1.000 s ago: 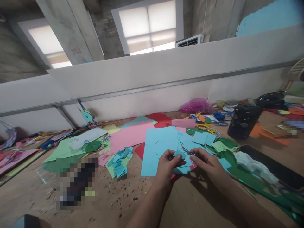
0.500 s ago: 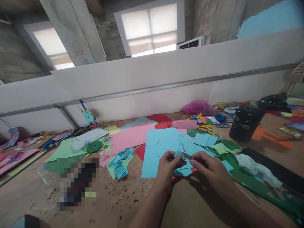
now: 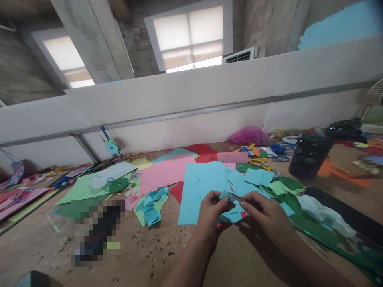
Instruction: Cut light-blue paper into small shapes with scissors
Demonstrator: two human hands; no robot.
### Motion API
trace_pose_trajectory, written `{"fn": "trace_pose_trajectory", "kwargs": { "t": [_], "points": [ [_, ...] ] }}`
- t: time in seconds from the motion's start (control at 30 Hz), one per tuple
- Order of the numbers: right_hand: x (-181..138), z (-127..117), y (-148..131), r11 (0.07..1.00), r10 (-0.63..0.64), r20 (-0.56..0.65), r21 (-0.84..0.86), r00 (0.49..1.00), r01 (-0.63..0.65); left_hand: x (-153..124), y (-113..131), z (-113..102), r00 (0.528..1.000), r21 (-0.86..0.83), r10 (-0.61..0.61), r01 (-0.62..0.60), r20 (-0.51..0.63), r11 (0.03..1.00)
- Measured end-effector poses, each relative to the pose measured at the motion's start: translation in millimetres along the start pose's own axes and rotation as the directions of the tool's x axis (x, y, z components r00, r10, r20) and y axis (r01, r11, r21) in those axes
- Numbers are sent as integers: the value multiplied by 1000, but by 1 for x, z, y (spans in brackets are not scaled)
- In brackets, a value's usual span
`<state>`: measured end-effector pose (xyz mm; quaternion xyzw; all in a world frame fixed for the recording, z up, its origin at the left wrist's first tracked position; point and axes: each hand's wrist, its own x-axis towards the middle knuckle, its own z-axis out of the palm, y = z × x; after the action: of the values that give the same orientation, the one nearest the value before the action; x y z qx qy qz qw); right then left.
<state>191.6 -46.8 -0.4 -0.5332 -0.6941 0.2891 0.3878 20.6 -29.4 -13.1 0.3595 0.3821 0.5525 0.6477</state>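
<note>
My left hand (image 3: 214, 207) pinches a small piece of light blue paper (image 3: 224, 194) between thumb and fingers. A slim, pointed metal tool (image 3: 235, 197) is gripped by my right hand (image 3: 261, 209), its tip at that paper. The tool's rear is hidden in my fingers, so I cannot make out its exact kind. Beneath and beyond both hands lies a large light blue sheet (image 3: 194, 195) with thin scraps on it. Left of the sheet, a heap of folded blue paper pieces (image 3: 152, 211) rests on a light green sheet.
Blue squares (image 3: 259, 176), pink paper (image 3: 164, 169) and green sheets (image 3: 77, 185) spread over the worn brown table (image 3: 143, 255). To the right stand a black cup-like container (image 3: 309, 155), crumpled white tissue (image 3: 326, 215) and a dark flat object (image 3: 347, 211). A white partition (image 3: 167, 119) runs behind.
The metal tool has shifted very slightly at the blue paper piece. Both hands stay in almost the same place, and the rest of the table looks the same.
</note>
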Motion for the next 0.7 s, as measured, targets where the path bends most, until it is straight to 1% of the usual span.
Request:
{"fn": "trace_pose_trajectory", "kwargs": {
  "t": [0.27,0.7],
  "points": [
    [0,0,1,1000,-5,-4,-7,1000,5,-3,1,0,1000,-5,-5,5,23,1000],
    [1,0,1,1000,-7,0,5,1000,7,-2,1,0,999,1,-39,39,11,999]
  ]
}}
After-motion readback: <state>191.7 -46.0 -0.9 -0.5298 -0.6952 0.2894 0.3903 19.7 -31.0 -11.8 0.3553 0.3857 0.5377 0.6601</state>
